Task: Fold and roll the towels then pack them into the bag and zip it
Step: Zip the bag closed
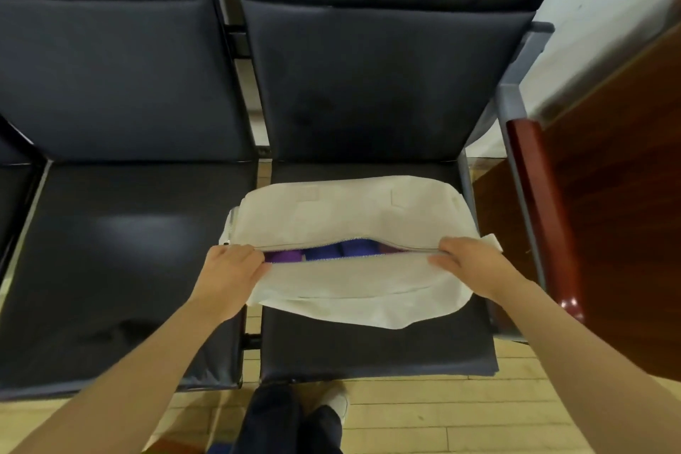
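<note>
A cream fabric bag (350, 217) lies on the right-hand dark seat (376, 346). Its zipper (342, 257) runs left to right and gapes in the middle. Through the gap show rolled towels, one purple (283, 256) and blue ones (342, 249) beside it. My left hand (230, 275) pinches the bag's near edge at the left end of the opening. At the right end of the zipper my right hand (468, 262) grips the fabric, where the two sides meet. The zipper pull itself is hidden.
A second dark seat (121, 269) lies to the left, with backrests behind both. A metal armrest (516, 166) and a reddish wooden desk (608, 195) stand close on the right. My legs and a shoe (335, 402) stand on the wooden floor below.
</note>
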`<action>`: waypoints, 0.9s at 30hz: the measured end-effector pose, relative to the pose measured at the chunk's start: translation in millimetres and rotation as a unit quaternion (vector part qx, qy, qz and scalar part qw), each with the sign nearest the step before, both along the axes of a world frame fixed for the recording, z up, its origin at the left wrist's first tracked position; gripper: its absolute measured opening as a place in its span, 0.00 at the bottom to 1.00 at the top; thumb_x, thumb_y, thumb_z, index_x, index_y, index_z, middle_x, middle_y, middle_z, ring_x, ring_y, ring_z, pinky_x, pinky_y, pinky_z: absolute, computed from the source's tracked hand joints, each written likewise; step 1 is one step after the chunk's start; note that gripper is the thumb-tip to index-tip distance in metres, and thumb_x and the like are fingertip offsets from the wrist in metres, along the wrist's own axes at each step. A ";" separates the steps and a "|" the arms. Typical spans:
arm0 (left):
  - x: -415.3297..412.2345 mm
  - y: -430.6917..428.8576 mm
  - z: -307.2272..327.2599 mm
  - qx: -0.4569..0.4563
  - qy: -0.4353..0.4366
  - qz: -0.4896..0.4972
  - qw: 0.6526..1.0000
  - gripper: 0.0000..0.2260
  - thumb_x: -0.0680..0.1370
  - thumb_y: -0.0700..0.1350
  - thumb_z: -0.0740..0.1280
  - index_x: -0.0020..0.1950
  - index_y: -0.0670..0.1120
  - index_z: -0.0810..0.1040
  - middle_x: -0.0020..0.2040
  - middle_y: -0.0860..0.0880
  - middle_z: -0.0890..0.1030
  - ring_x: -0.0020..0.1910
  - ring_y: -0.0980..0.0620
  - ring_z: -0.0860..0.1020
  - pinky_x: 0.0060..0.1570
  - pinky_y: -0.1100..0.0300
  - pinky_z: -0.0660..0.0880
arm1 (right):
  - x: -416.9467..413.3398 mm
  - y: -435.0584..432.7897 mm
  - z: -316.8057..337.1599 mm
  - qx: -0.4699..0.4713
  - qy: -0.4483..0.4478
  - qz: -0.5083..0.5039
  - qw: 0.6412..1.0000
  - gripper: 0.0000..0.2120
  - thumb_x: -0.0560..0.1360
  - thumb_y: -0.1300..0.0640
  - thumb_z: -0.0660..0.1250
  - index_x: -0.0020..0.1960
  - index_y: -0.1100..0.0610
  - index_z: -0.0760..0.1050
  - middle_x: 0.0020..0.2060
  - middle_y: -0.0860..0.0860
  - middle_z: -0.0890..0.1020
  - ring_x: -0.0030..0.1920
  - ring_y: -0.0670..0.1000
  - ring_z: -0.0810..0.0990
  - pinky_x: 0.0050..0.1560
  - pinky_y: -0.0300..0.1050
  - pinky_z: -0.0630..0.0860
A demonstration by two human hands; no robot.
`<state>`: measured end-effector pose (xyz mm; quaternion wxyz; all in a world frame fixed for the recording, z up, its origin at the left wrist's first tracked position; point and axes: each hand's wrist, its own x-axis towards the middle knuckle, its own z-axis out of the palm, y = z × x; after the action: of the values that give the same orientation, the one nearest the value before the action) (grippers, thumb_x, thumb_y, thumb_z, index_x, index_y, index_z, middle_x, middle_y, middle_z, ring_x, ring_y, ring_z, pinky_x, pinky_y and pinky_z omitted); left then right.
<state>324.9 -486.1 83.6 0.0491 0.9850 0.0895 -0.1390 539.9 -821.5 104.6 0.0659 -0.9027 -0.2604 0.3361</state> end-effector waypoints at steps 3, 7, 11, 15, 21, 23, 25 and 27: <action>4.2 0.3 -17.6 -0.007 -0.073 0.052 0.996 0.08 0.67 0.37 0.77 0.41 0.44 0.80 0.39 0.47 0.78 0.38 0.45 0.78 0.42 0.48 0.74 | 0.0 11.5 -15.0 0.036 -0.069 -0.059 0.995 0.11 0.79 0.43 0.59 0.47 0.50 0.71 0.39 0.45 0.77 0.41 0.47 0.76 0.46 0.44 0.77; 17.2 -2.5 -32.6 -0.046 -0.160 0.163 0.972 0.05 0.73 0.39 0.72 0.37 0.41 0.79 0.38 0.44 0.77 0.34 0.44 0.75 0.38 0.50 0.72 | -0.8 16.2 -35.2 0.065 -0.085 -0.155 0.982 0.12 0.77 0.43 0.64 0.51 0.51 0.68 0.40 0.45 0.75 0.42 0.47 0.76 0.43 0.40 0.72; 33.0 2.7 -49.1 -0.044 -0.091 0.212 0.972 0.11 0.77 0.48 0.67 0.39 0.44 0.80 0.38 0.49 0.77 0.31 0.51 0.69 0.38 0.55 0.68 | 1.9 22.8 -57.3 0.024 -0.048 -0.175 0.983 0.15 0.74 0.43 0.68 0.50 0.52 0.68 0.42 0.49 0.77 0.42 0.48 0.75 0.43 0.41 0.68; 49.9 4.8 -56.1 -0.034 -0.013 0.209 0.977 0.13 0.79 0.55 0.62 0.45 0.48 0.81 0.44 0.52 0.75 0.39 0.52 0.74 0.43 0.57 0.69 | 0.5 40.2 -59.1 -0.023 -0.094 -0.183 0.978 0.16 0.73 0.44 0.70 0.51 0.52 0.70 0.44 0.50 0.78 0.46 0.51 0.76 0.45 0.43 0.69; 38.9 -37.0 -61.4 -0.059 -0.243 0.073 0.966 0.15 0.74 0.36 0.64 0.60 0.42 0.72 0.63 0.40 0.72 0.64 0.40 0.68 0.63 0.41 0.69 | -56.3 91.5 -53.5 0.060 -0.299 -0.030 0.952 0.25 0.70 0.65 0.67 0.66 0.58 0.72 0.67 0.59 0.73 0.66 0.62 0.72 0.67 0.58 0.67; 41.0 -56.5 -67.1 -0.112 -0.234 -0.021 0.966 0.19 0.77 0.39 0.58 0.68 0.41 0.68 0.71 0.41 0.67 0.72 0.42 0.62 0.72 0.45 0.58 | -76.5 111.0 -67.7 0.100 -0.261 0.018 0.960 0.26 0.76 0.56 0.59 0.74 0.56 0.64 0.74 0.56 0.66 0.73 0.61 0.63 0.73 0.61 0.57; 48.7 -62.2 -77.0 -0.082 -0.184 -0.055 0.978 0.24 0.79 0.46 0.53 0.74 0.41 0.59 0.77 0.44 0.58 0.76 0.45 0.55 0.74 0.46 0.51 | -81.1 122.0 -82.0 0.084 -0.231 0.032 0.969 0.28 0.80 0.46 0.52 0.78 0.53 0.55 0.77 0.53 0.58 0.77 0.58 0.55 0.74 0.62 0.51; 59.4 -56.8 -86.7 -0.038 -0.137 -0.065 0.988 0.27 0.79 0.51 0.51 0.76 0.41 0.54 0.78 0.44 0.53 0.77 0.46 0.51 0.74 0.47 0.48 | -74.3 124.9 -95.0 0.062 -0.233 0.035 0.970 0.29 0.81 0.43 0.49 0.79 0.52 0.51 0.78 0.52 0.54 0.78 0.58 0.52 0.74 0.62 0.48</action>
<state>384.3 -542.9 -3.1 0.0894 0.9959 0.0122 -0.0089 465.6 -696.6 9.5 0.0469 -0.9406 -0.3205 0.1021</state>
